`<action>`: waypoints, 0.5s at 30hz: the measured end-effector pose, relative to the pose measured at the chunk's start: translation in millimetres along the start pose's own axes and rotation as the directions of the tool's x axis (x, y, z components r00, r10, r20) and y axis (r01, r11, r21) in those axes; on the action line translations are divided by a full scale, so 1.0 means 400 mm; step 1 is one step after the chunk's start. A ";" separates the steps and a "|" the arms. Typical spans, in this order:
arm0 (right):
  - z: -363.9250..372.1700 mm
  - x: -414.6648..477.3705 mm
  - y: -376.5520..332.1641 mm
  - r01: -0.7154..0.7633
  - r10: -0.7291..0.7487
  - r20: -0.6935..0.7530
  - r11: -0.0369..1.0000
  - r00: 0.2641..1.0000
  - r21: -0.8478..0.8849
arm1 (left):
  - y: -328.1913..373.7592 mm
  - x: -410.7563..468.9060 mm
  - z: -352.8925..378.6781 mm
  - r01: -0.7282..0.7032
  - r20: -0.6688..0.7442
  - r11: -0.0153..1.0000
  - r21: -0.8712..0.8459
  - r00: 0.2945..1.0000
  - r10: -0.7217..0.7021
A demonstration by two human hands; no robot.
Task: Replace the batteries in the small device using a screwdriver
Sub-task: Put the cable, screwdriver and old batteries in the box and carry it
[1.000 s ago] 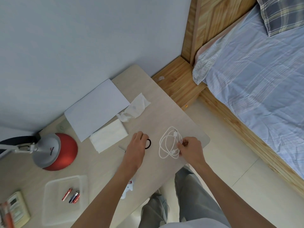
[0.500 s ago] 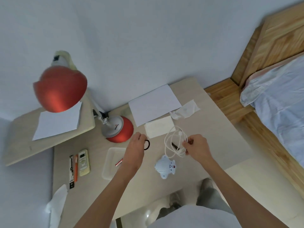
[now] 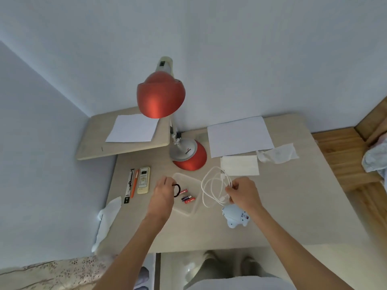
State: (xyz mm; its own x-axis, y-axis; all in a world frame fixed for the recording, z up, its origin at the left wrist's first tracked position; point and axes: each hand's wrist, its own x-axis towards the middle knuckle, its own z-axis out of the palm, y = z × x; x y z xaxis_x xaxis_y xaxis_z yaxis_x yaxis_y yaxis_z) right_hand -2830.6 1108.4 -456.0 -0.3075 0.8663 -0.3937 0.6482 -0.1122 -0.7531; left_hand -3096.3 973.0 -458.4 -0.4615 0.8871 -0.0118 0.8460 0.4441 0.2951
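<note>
Both hands are raised over the desk [image 3: 293, 195], each occupied with something that is not part of the battery job. The left hand [image 3: 164, 195] is closed in a pinch on a black hair tie [image 3: 177, 190], held above the near left corner of a clear plastic tray [image 3: 189, 210]. The right hand [image 3: 244, 193] is pinched shut on a loosely coiled white cable [image 3: 211, 189], whose loops hang to the left of the knuckles, over the tray's right edge.

The small device, a pale blue toy [image 3: 235, 218], lies on the desk just below and slightly left of the right hand, partly hidden by the wrist. Its long axis seems to run from upper left to lower right. The right hand is clearly the nearer of the two. The batteries [image 3: 187, 197] lie in the tray just beside the left hand, to its right.

A screwdriver cannot be identified with certainty. A slim orange tool [image 3: 134, 186] lies beside a remote control [image 3: 143, 180], well to the left of the left hand, and may be it.

Both forearms extend forward, wrists level, palms down. Judged from this layout, each hand must set down its item before reaching for the toy or the tool.
</note>
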 end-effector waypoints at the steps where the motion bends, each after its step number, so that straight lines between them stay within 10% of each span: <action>1: 0.014 -0.003 -0.002 0.006 -0.006 0.004 1.000 1.000 -0.001 | -0.008 -0.008 -0.005 0.012 -0.005 1.000 -0.005 1.000 -0.012; 15: 0.188 -0.006 -0.073 -0.115 0.113 -0.061 0.993 0.992 -0.028 | -0.142 0.041 -0.020 -0.082 0.044 0.974 -0.213 0.995 0.093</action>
State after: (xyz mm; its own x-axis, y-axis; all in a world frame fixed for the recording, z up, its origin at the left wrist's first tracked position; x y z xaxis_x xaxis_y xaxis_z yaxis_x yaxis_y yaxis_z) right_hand -2901.3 1073.0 -472.8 -0.1895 0.8762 -0.4432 0.6982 -0.1971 -0.6882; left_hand -3154.3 961.4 -467.9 -0.3685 0.9293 -0.0262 0.8046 0.3329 0.4918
